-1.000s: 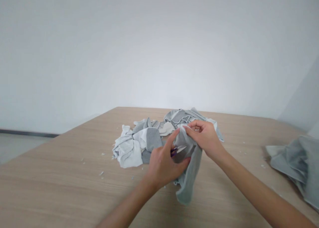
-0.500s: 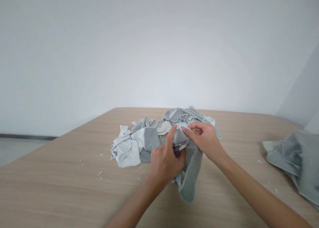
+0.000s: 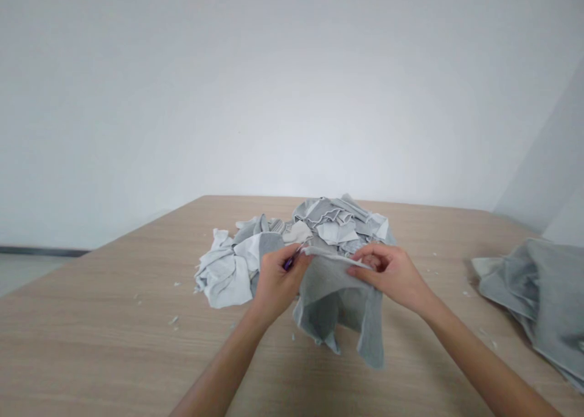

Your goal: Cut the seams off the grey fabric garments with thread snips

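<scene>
A piece of grey cloth (image 3: 340, 283) hangs stretched between my two hands above the table, its lower edges loose and uneven. My left hand (image 3: 278, 280) pinches the cloth's upper left corner. It also keeps hold of a small purple-handled cutting tool, apparently thread snips (image 3: 289, 263), whose thin metal tip points up to the right and is partly hidden by the fingers. On the other side, my right hand (image 3: 395, 277) grips the top edge with thumb and fingers closed. Just behind the cloth lies a pile of grey and white cloth pieces (image 3: 337, 231).
White and grey pieces (image 3: 225, 274) lie bunched left of the hands. A larger grey cloth heap (image 3: 542, 295) rests at the table's right side. Small lint scraps (image 3: 174, 320) are scattered on the wooden table (image 3: 114, 332). A pale wall (image 3: 292, 89) stands behind.
My hands have moved apart, spreading the grey cloth that hung bunched between them. The snips have turned from pointing right across the cloth to sitting tucked in my left hand.
</scene>
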`<state>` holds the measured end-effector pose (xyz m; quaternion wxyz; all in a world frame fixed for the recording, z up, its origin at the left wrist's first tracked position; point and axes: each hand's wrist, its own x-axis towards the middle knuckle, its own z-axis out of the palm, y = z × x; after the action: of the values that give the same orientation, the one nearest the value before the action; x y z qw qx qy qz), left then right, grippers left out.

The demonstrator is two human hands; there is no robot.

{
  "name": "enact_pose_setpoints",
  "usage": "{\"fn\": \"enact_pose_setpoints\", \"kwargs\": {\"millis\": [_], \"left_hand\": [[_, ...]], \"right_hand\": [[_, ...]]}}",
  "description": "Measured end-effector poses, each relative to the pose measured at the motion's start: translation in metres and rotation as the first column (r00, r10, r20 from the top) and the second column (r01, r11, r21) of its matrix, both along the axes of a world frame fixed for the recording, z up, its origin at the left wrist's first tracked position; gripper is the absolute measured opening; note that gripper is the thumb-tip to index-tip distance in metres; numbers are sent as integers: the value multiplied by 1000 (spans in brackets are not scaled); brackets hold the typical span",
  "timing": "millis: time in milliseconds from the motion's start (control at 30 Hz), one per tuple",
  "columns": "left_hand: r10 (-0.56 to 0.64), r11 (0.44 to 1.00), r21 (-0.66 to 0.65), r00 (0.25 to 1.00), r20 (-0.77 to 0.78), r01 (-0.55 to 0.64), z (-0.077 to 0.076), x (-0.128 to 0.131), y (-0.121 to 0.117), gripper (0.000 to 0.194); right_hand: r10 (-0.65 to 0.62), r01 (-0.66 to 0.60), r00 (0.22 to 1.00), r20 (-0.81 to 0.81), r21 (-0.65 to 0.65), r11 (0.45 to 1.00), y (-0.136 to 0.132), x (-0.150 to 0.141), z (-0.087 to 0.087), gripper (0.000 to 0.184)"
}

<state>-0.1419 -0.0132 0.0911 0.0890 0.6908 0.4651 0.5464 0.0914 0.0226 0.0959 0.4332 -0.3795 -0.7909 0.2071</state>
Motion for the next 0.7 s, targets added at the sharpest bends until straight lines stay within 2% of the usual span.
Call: {"fn": "enact_pose_setpoints", "kwargs": {"millis": [100, 233, 333, 433, 567, 700], "left_hand": [[-6, 1000, -7, 1000, 1, 6, 6, -3, -3, 35], [8, 1000, 16, 999, -47, -7, 13, -8, -10, 28], [68, 996, 59, 995, -69, -64, 18, -15, -14, 25], [133, 987, 105, 986, -100, -122, 19, -20, -15, 25], [198, 969, 186, 963, -181, -164, 19, -25, -6, 21], [278, 942, 261, 927, -253, -212, 34, -30, 12, 25]], "right_hand": [[-53, 38, 991, 121, 121, 992, 3, 8, -13, 15], [-162, 120, 968, 190, 214, 969, 10, 28, -32, 24], [-235, 172, 945, 227, 266, 949, 15, 49, -45, 23], [-280, 202, 927, 248, 298, 933, 20, 69, -51, 20], [-374, 279, 906, 197, 386, 879, 28, 85, -37, 24], [-484, 391, 872, 78, 484, 783, 36, 90, 1, 26]]}}
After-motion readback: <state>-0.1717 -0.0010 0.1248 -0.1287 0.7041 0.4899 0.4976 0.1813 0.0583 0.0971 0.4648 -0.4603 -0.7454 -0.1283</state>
